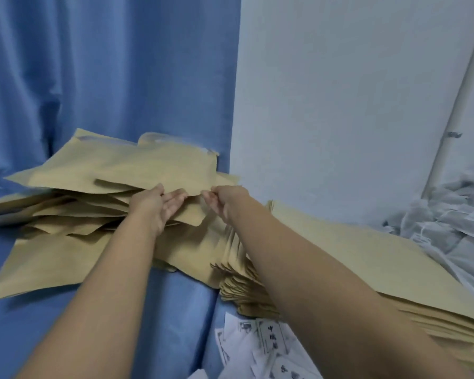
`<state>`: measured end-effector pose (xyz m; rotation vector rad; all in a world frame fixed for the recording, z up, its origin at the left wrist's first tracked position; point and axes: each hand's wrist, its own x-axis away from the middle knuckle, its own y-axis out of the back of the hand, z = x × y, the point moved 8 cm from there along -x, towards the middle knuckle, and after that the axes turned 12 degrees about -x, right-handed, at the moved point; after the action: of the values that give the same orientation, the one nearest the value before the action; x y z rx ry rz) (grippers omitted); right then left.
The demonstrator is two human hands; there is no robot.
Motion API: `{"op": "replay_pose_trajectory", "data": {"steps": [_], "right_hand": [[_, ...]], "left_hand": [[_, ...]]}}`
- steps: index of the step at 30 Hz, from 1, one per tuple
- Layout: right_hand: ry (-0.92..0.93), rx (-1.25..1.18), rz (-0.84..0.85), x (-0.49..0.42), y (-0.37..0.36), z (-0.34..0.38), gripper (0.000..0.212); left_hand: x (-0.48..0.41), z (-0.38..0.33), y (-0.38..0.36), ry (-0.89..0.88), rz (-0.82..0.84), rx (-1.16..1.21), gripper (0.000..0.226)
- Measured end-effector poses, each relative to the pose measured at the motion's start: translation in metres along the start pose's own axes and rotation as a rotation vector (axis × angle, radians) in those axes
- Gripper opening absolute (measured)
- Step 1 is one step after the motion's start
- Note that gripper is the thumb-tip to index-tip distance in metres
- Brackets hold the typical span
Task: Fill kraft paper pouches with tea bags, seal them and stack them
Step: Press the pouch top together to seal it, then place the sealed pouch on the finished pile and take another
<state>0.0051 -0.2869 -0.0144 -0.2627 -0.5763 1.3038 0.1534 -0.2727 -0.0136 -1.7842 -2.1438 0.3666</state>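
Both forearms are bare to the frame edge; no sleeves, gloves, watch or rings visible. Left hand (155, 205) and right hand (223, 199): short, unpainted nails.

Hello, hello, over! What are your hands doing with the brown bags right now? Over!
Left hand flat on top pouch. Right hand pinching its near edge. Pouch on messy stack. Nothing blocking.

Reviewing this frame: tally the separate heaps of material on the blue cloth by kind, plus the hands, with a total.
Loose pile of kraft pouches, at the left: 1
Neat fanned stack of kraft pouches, at the right: 1
Heap of white tea bags: 1
Scatter of printed white slips: 1
Hands, left hand and right hand: 2
Total: 6
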Motion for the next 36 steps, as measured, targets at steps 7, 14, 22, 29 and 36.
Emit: {"op": "replay_pose_trajectory", "data": {"steps": [7,14,22,29,36], "right_hand": [[-0.032,-0.149,0.057,0.019,0.006,-0.011,0.031],[0.099,-0.111,0.165,0.084,0.044,0.029,0.007],[0.616,1.194,-0.052,0.156,0.162,0.074,0.031],[0.768,1.597,-0.05,0.179,0.224,0.051,0.04],[1.112,1.144,-0.263,0.213,0.255,0.066,0.02]], "left_hand": [[0.024,-0.001,0.014,-0.114,-0.135,0.198,0.024],[0.089,0.002,-0.03,-0.122,-0.12,0.195,0.014],[0.181,0.082,-0.116,0.101,0.058,0.171,0.019],[0.216,0.127,-0.136,0.08,0.171,0.39,0.027],[0.212,0.137,-0.116,0.096,-0.001,0.221,0.033]]}}
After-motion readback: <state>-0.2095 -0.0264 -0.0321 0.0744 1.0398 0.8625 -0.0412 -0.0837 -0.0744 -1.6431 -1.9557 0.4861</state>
